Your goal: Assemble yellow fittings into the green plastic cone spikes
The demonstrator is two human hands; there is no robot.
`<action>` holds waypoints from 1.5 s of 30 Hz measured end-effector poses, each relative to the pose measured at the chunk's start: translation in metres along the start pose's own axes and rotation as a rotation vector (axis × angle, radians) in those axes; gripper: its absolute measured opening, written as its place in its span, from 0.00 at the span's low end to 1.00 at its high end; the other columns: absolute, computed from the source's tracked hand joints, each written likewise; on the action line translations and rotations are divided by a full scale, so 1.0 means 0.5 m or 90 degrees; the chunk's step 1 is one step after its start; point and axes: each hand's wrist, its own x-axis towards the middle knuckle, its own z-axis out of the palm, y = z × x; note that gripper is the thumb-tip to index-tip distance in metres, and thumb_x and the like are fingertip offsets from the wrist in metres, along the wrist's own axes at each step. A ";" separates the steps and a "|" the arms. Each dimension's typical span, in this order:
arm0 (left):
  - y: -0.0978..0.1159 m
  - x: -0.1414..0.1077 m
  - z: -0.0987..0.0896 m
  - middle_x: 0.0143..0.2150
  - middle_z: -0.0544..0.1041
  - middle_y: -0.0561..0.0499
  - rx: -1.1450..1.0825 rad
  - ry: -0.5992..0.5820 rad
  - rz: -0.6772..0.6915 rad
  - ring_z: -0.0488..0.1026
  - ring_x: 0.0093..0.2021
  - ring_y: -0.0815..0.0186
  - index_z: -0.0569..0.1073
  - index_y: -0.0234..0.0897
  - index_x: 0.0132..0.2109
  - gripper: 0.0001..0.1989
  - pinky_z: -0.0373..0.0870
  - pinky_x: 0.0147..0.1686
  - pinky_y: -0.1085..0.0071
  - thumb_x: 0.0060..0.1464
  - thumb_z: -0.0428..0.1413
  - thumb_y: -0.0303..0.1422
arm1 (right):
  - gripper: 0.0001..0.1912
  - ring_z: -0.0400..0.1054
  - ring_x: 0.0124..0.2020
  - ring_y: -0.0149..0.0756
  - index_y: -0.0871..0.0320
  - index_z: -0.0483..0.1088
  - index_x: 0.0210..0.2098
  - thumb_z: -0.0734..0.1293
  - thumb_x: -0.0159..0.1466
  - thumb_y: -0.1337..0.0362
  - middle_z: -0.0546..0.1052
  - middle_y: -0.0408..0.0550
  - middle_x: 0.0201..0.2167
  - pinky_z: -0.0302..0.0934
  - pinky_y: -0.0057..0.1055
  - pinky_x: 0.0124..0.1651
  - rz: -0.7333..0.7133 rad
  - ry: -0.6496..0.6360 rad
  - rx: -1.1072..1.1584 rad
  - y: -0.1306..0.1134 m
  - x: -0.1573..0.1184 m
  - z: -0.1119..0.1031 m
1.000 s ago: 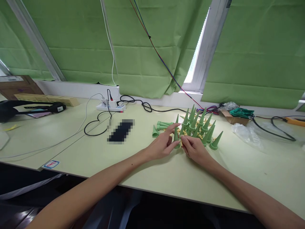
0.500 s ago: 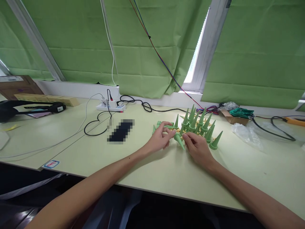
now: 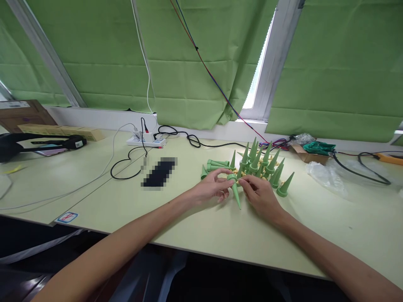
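My left hand (image 3: 214, 186) pinches a green plastic spike (image 3: 235, 196) by its wide capped end, its point slanting down toward the table's front edge. Close beside it, the closed fingertips of my right hand (image 3: 260, 193) meet at a small yellow piece (image 3: 238, 183) next to the spike's cap; the fingers hide most of this piece. Behind both hands stands a cluster of green spikes (image 3: 254, 161), points up, with small yellow pieces scattered among them. Several green spikes (image 3: 217, 165) lie on their sides beyond my left hand.
A dark pixelated patch (image 3: 160, 172) covers something left of my hands. At the back are a power strip (image 3: 146, 141) with cables and a cardboard box (image 3: 308, 155) holding green plastic. Clear plastic bags (image 3: 327, 178) lie on the right, a black strap-like object (image 3: 40, 142) far left.
The spike in my left hand has turned so its point aims more steeply toward me. My left hand has shifted slightly down, uncovering the lying spikes behind. My right hand has moved slightly left.
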 end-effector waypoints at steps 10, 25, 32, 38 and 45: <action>-0.009 0.001 -0.010 0.31 0.69 0.56 0.195 -0.032 0.111 0.68 0.22 0.74 0.67 0.40 0.53 0.24 0.64 0.22 0.74 0.55 0.61 0.47 | 0.24 0.49 0.20 0.28 0.56 0.57 0.21 0.58 0.71 0.53 0.55 0.37 0.17 0.46 0.29 0.25 -0.014 -0.008 -0.014 0.010 0.000 0.003; -0.012 -0.004 0.010 0.46 0.74 0.48 0.412 0.084 0.276 0.68 0.27 0.74 0.73 0.39 0.52 0.17 0.68 0.29 0.74 0.58 0.60 0.40 | 0.26 0.51 0.19 0.29 0.56 0.58 0.21 0.56 0.72 0.48 0.57 0.38 0.15 0.47 0.29 0.24 0.045 -0.036 0.035 0.012 0.002 0.003; -0.011 -0.005 0.011 0.34 0.74 0.51 0.436 0.102 0.283 0.67 0.26 0.72 0.74 0.38 0.54 0.19 0.66 0.28 0.74 0.59 0.58 0.41 | 0.26 0.52 0.17 0.29 0.55 0.57 0.22 0.56 0.71 0.46 0.58 0.37 0.14 0.47 0.29 0.22 0.074 -0.035 0.077 0.011 0.000 0.008; -0.008 -0.003 0.009 0.31 0.69 0.53 0.344 0.078 0.234 0.65 0.22 0.73 0.73 0.39 0.55 0.19 0.63 0.21 0.76 0.61 0.55 0.43 | 0.25 0.53 0.17 0.29 0.55 0.57 0.23 0.57 0.71 0.47 0.59 0.37 0.15 0.48 0.29 0.22 0.071 -0.052 0.095 0.001 -0.003 0.006; -0.006 0.001 0.003 0.30 0.71 0.53 0.302 0.038 0.199 0.65 0.19 0.73 0.70 0.39 0.56 0.20 0.63 0.19 0.75 0.63 0.53 0.45 | 0.24 0.53 0.20 0.29 0.55 0.58 0.23 0.57 0.72 0.50 0.60 0.38 0.16 0.50 0.29 0.25 0.036 -0.077 0.050 -0.004 -0.003 0.002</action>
